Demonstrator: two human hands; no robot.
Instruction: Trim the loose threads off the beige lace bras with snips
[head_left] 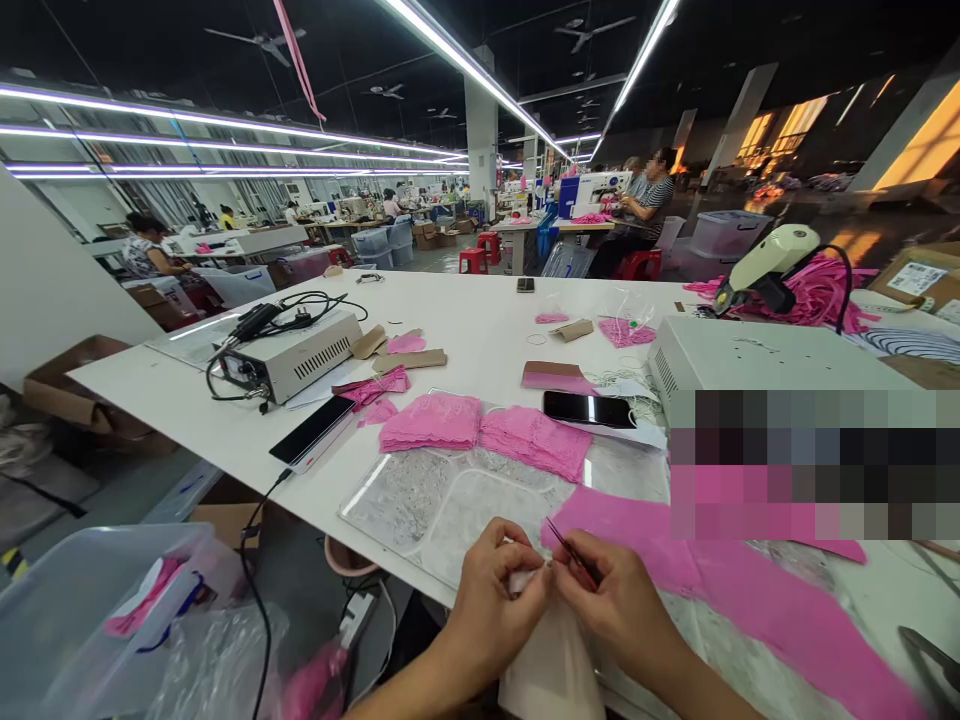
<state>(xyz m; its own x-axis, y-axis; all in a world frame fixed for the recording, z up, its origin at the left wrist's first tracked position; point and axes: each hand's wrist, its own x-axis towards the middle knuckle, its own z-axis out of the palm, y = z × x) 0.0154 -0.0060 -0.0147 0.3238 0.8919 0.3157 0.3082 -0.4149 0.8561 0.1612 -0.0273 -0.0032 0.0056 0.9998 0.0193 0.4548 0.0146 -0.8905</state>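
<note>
My left hand [501,585] is closed, pinching the top edge of a pale cream fabric piece [553,665] that hangs down in front of me. In the fingers of my right hand [616,590] is a dark pair of tweezers [571,552], pointing up and left. The right fingertips also meet the fabric's edge beside my left thumb; what exactly is pinched there is too small to tell. Just beyond my hands lie two stacks of pink lace pieces, a left stack [431,420] and a right stack [536,440]. A long pink fabric strip [720,570] runs to the lower right.
Two phones, a white-edged phone [313,432] and a black phone [589,409], lie on the white table [465,310]. A grey control box [307,355] with a cable stands left, a larger machine [780,350] right. A plastic bin [105,610] sits below left. Other people work farther back.
</note>
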